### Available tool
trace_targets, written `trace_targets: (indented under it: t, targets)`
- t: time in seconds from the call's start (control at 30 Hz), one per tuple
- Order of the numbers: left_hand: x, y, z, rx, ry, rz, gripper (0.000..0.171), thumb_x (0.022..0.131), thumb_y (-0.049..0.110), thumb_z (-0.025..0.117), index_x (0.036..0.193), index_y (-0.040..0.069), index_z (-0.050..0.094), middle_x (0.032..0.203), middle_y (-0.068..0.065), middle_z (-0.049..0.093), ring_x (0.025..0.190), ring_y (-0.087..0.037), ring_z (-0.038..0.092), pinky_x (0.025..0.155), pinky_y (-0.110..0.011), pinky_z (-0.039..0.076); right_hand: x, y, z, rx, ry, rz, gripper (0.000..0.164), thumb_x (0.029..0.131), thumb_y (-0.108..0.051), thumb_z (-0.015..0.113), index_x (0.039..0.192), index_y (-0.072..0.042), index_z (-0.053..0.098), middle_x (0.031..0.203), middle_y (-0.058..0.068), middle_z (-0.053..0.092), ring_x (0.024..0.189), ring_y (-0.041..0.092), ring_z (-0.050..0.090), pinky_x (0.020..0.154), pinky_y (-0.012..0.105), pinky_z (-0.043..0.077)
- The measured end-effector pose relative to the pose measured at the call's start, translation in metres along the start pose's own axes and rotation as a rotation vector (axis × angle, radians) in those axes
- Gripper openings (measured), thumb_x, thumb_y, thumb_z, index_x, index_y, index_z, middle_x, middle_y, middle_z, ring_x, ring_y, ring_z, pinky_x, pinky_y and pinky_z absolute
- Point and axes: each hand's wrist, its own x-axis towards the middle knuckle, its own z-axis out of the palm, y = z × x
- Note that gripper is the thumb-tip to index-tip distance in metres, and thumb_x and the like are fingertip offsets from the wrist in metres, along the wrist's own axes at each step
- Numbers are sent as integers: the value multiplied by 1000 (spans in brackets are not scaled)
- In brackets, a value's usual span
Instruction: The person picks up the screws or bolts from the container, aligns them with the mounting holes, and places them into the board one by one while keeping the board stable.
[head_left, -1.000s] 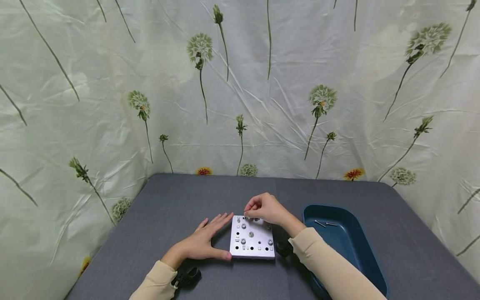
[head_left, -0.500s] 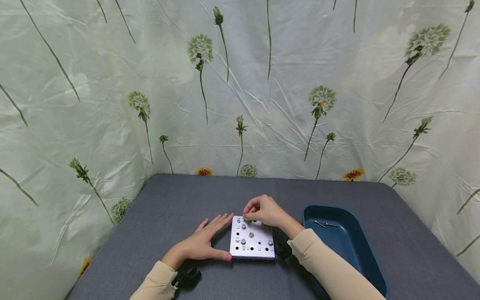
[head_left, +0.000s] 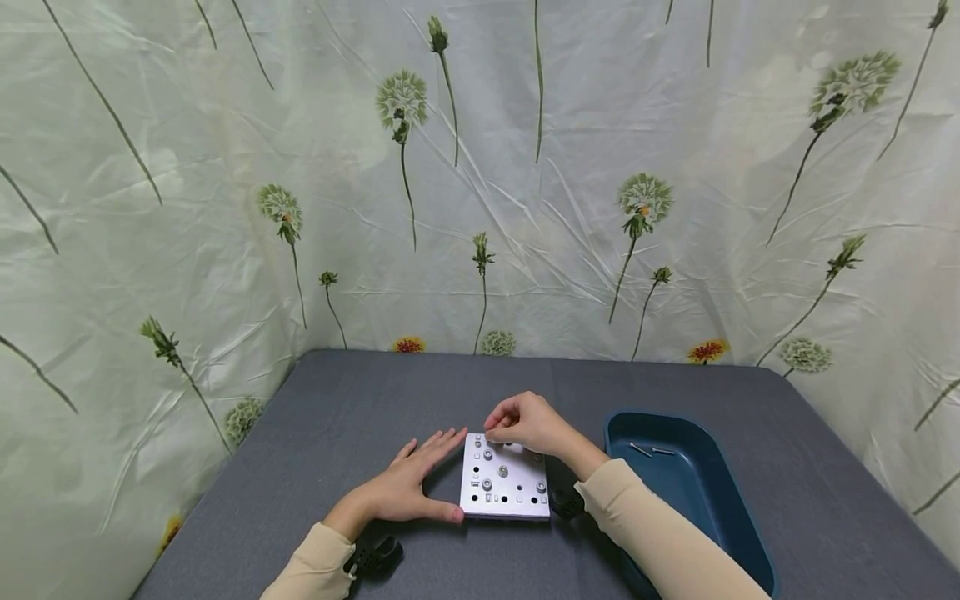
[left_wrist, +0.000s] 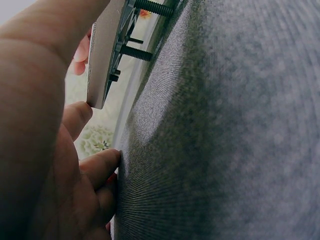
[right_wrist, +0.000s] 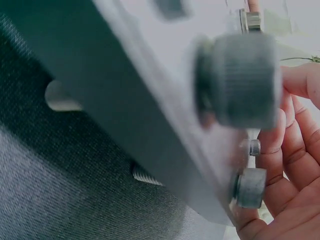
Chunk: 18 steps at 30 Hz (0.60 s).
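Observation:
A silvery metal plate (head_left: 521, 465), dotted with holes and socket-head screws, lies between both hands. My left hand (head_left: 405, 490) is spread along its left side, thumb at the near corner and index fingertip at the far one. Seen from the left wrist, threaded screw ends (left_wrist: 136, 53) stick out under the plate. My right hand (head_left: 531, 423) pinches at the plate's far left part; the screw there is mostly hidden by the fingers. From the right wrist, a large knurled screw head (right_wrist: 245, 80) and a smaller one (right_wrist: 251, 187) stand close by the fingers (right_wrist: 272, 137).
To the right stands a dark blue tray (head_left: 697, 492) holding two loose screws (head_left: 640, 450), partly behind the right sleeve. The table (head_left: 360, 400) has a grey cloth top. Behind it hangs a flowered curtain (head_left: 525, 275). A black wrist device (head_left: 375, 557) sits under the left sleeve.
The right hand's fingertips have shifted slightly left and closer over the plate's far edge. The left hand and the plate keep their places.

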Motion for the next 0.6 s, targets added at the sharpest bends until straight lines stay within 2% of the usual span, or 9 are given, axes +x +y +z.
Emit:
trace_targets:
  t: [0.4, 0.6]
  targets:
    - [1, -1, 1, 12, -2, -6, 115, 87, 59, 85, 174, 24, 19, 181, -9, 21, 168, -42, 15, 126, -79, 3, -3, -4, -6, -4, 7, -2, 10, 98, -15, 78, 101, -7, 82, 80, -1, 74, 65, 6, 55, 59, 20, 44]
    - [2, -4, 2, 24, 4, -6, 116, 87, 59, 85, 175, 24, 19, 180, -10, 22, 168, -42, 16, 126, -79, 4, -4, -4, -11, 2, 2, 7, 11, 99, -16, 78, 102, -6, 82, 82, 2, 76, 66, 7, 57, 60, 21, 45]
